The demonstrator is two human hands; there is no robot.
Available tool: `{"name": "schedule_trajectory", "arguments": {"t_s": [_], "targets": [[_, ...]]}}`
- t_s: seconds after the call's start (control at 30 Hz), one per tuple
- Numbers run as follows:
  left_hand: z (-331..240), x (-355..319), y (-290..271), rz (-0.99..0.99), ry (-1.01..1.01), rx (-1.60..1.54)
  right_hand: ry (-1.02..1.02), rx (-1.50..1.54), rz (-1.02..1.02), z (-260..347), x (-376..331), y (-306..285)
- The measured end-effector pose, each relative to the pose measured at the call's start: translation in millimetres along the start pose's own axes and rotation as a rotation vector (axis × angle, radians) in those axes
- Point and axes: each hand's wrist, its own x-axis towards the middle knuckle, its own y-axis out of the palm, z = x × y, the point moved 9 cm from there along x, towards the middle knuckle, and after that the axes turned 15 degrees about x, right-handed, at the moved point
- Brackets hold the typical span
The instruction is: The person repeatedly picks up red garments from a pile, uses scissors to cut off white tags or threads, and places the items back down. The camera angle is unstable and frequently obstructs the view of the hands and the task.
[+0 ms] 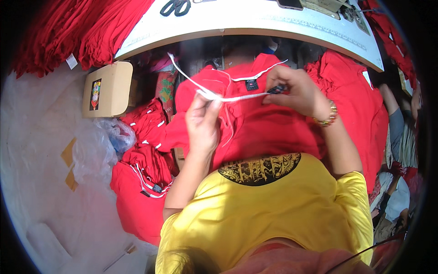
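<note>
My left hand (pixel 203 121) pinches a narrow white tape (pixel 242 97) between thumb and fingertips, and one loose end sticks up past it to the far left. The tape stretches across to my right hand (pixel 299 93), whose fingers are closed around a small dark object (pixel 277 89). That object is partly hidden by the fingers, so its kind cannot be told. Beneath both hands a red garment (pixel 269 132) lies over my lap, with white neck tape and a black label (pixel 252 85) at its collar.
A white table (pixel 219 18) curves across the far side, bearing black-handled scissors (pixel 175 7). Red garments are heaped at far left (pixel 105 32), near left (pixel 137 196) and right (pixel 351 105). A cardboard box (pixel 108 89) and clear plastic bag (pixel 114 132) stand left. Another person's leg (pixel 390 102) shows at right.
</note>
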Motion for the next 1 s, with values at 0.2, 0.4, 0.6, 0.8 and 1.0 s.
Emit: {"name": "schedule_trajectory", "arguments": {"t_s": [0.2, 0.4, 0.6, 0.8, 1.0], "targets": [[54, 2, 7, 0.016, -0.055, 0.174, -0.303, -0.246, -0.060, -7, 5, 42], [42, 2, 7, 0.048, -0.096, 0.172, -0.330, -0.280, -0.010, -8, 30, 70], [42, -1, 8, 0.045, -0.178, -0.009, -0.337, -0.386, -0.139, -3, 25, 73], [48, 1, 15, 0.097, -0.218, -0.030, -0.349, -0.401, -0.278, 7, 15, 69], [61, 0, 20, 0.094, -0.316, -0.091, -0.354, -0.430, -0.376, 0, 12, 66]]}}
